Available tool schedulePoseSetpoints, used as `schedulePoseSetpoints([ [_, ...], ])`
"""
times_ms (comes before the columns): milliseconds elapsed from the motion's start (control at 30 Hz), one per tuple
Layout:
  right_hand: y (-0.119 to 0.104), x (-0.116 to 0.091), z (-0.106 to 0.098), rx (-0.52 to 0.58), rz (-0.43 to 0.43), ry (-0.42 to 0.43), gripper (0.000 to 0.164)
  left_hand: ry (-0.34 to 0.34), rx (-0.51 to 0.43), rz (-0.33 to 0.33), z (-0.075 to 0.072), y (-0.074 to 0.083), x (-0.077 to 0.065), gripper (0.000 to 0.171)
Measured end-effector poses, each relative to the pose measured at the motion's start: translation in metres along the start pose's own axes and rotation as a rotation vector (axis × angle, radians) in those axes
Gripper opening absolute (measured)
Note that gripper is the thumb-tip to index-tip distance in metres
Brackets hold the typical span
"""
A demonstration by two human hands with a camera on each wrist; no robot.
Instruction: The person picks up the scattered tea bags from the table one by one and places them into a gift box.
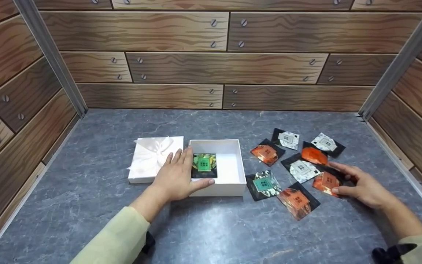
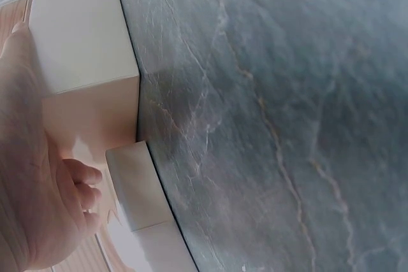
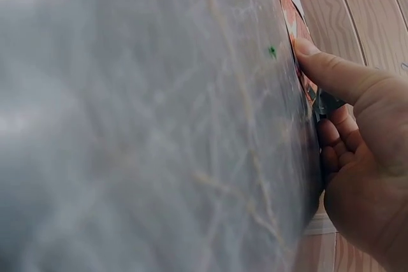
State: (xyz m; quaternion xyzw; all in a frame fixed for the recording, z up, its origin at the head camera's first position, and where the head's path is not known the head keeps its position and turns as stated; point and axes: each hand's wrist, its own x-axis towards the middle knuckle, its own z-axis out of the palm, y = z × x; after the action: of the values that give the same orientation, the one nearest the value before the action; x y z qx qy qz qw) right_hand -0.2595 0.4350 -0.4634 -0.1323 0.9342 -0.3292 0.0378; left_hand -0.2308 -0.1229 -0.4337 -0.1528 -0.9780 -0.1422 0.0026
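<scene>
A white open box point(image 1: 217, 190) stands mid-table with a green and black square packet point(image 1: 204, 165) inside at its left. My left hand point(image 1: 176, 175) lies along the box's left wall, fingers extended, thumb over the front rim. In the left wrist view that hand point(image 2: 38, 183) is beside the box's outer wall point(image 2: 86, 36). My right hand point(image 1: 365, 189) pinches an orange and black packet point(image 1: 327, 181) at the right, thumb on its near edge. In the right wrist view, the thumb of this hand point(image 3: 363, 151) presses the packet's orange face point(image 3: 292, 20).
A white lid with a ribbon bow point(image 1: 156, 157) lies left of the box. Several packets are spread to the right, including a teal one point(image 1: 263, 185), an orange one point(image 1: 299, 201) and a silver one point(image 1: 286, 138). Wood-patterned panels point(image 1: 148, 96) enclose the table.
</scene>
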Motion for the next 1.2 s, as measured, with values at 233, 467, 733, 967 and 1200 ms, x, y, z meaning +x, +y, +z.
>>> schedulePoseSetpoints([
  [233,-0.005,0.001,0.003,-0.01,-0.009,0.039,0.086,0.001,-0.001,-0.004,0.0,0.001,0.001,0.125],
  [467,-0.008,-0.001,0.004,0.019,0.022,0.033,0.083,-0.001,0.002,0.003,0.002,0.001,0.002,0.125],
  [733,-0.005,-0.008,0.001,0.129,0.017,0.115,0.07,-0.001,0.012,-0.007,0.001,0.0,0.002,0.125],
  [967,-0.004,-0.012,-0.01,0.28,0.021,0.24,0.057,0.005,0.001,-0.011,0.002,-0.001,0.002,0.126],
  [1200,-0.03,-0.005,-0.021,0.407,-0.024,0.324,0.043,-0.004,0.001,-0.017,0.001,0.001,0.0,0.127],
])
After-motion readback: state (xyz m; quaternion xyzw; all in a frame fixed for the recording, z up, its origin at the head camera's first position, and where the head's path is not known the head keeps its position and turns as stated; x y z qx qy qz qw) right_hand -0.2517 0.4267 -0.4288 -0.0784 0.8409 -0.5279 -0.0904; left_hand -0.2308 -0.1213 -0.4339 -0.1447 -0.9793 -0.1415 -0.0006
